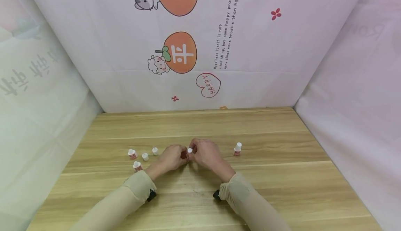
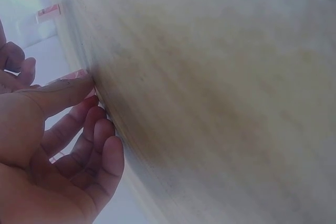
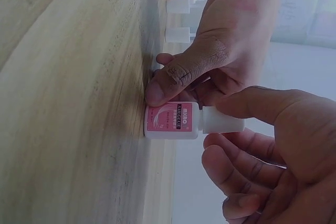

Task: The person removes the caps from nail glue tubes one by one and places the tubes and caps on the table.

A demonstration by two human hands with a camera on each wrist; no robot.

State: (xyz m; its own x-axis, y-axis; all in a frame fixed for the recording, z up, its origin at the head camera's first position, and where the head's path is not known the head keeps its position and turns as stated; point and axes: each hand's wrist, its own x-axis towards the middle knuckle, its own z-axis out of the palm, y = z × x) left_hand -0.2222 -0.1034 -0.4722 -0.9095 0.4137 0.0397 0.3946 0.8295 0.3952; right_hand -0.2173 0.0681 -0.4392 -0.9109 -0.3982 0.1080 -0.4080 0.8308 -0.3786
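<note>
A small white nail glue bottle [image 3: 170, 120] with a pink label stands upright on the table between both hands. My left hand [image 1: 173, 157] holds its body between thumb and fingers, low against the wood. At the top, my right hand [image 1: 205, 152] pinches the white cap [image 3: 224, 120] with thumb and fingers. The cap sits on the bottle's neck; whether it is screwed tight cannot be told. In the left wrist view, the left thumb hides most of the bottle.
Left of the hands are two pink-labelled bottles [image 1: 132, 154] without their tall caps, and two loose white caps [image 1: 145, 156], [image 1: 155, 151] standing near them. A capped bottle [image 1: 237, 149] stands to the right. Printed white cloth [image 1: 250, 84] walls in the wooden table [image 1: 200, 126].
</note>
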